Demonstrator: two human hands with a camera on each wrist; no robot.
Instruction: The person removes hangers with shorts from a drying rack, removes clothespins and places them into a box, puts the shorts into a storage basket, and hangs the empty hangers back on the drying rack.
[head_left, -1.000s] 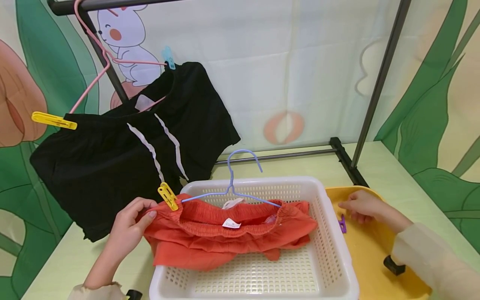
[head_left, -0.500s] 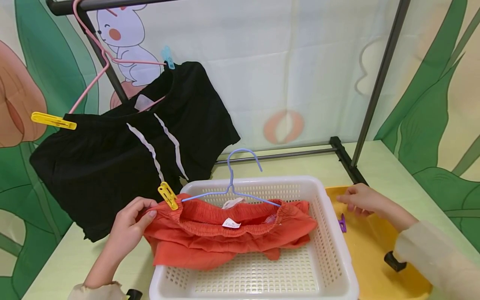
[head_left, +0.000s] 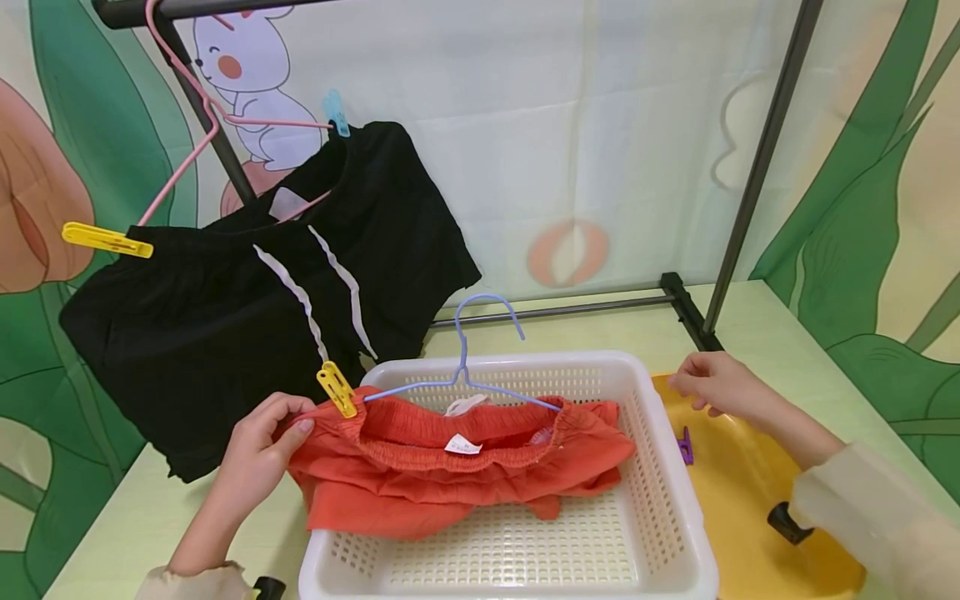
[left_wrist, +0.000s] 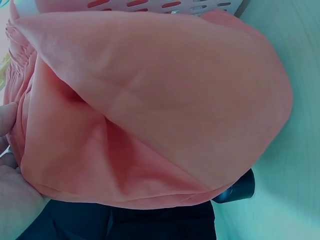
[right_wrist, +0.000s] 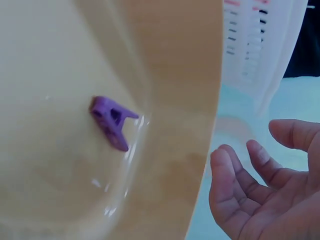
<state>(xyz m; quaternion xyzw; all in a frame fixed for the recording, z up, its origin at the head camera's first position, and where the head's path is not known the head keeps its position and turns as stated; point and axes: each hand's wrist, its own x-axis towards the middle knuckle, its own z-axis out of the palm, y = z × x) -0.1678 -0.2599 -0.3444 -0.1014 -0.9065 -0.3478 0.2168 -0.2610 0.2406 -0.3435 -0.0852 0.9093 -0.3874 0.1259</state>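
Observation:
My left hand [head_left: 258, 442] pinches the left end of the waistband of a pair of orange-red shorts [head_left: 420, 504], which lie over a white basket. A blue hanger [head_left: 462, 358] runs through their waist, hook upward. Next to my left fingers, a yellow clothespin [head_left: 336, 389] clips waistband and hanger. The left wrist view shows a leg of the shorts spread wide. Fingers loosely bent and holding nothing, my right hand [head_left: 723, 387] hovers at the far rim of a yellow tray [head_left: 757, 492]. A purple clothespin [right_wrist: 112, 122] lies inside that tray, near its wall.
Black shorts [head_left: 225, 325] hang at the left from a pink hanger [head_left: 213, 108], held by a yellow clothespin [head_left: 107, 240] and a blue clothespin [head_left: 337, 114]. A dark rack post [head_left: 763, 167] rises behind the tray. The white basket [head_left: 517, 360] stands against the tray's left side.
My right hand has lifted away from the inside of the yellow tray, moving up and back to its far rim. The left hand and orange-red shorts stay put.

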